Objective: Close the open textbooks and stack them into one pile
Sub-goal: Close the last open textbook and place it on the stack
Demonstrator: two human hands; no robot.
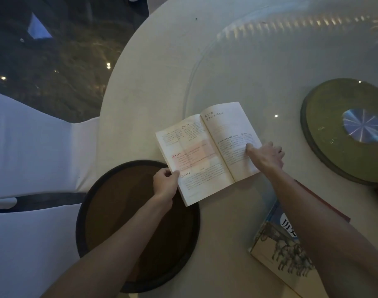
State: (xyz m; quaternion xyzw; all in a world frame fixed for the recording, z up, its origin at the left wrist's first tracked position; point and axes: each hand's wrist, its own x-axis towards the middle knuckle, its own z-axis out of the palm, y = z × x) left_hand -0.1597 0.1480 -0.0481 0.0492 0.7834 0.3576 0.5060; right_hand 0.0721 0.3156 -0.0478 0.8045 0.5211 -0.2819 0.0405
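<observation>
The open textbook is pinched at its outer page edge by the left hand and pinned flat beneath the right hand thumb, apparently so it can be folded shut.

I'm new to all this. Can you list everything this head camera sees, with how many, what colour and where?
Open textbook: one, cream pages with pink patches, middle of the table.
Closed textbook: one, cover with horses, lower right, partly under the right forearm.
Round tray: one, dark brown, near table edge, under the open book's lower left corner.
Glass turntable: one, clear, on the table.
Green disc: one, silvery centre, far right.
Table: one, round, cream cloth.
Chair covers: white, left.
Floor: dark, upper left.
Left hand: grip on the left page's edge.
Right hand: fingers at the right page's outer edge.
</observation>
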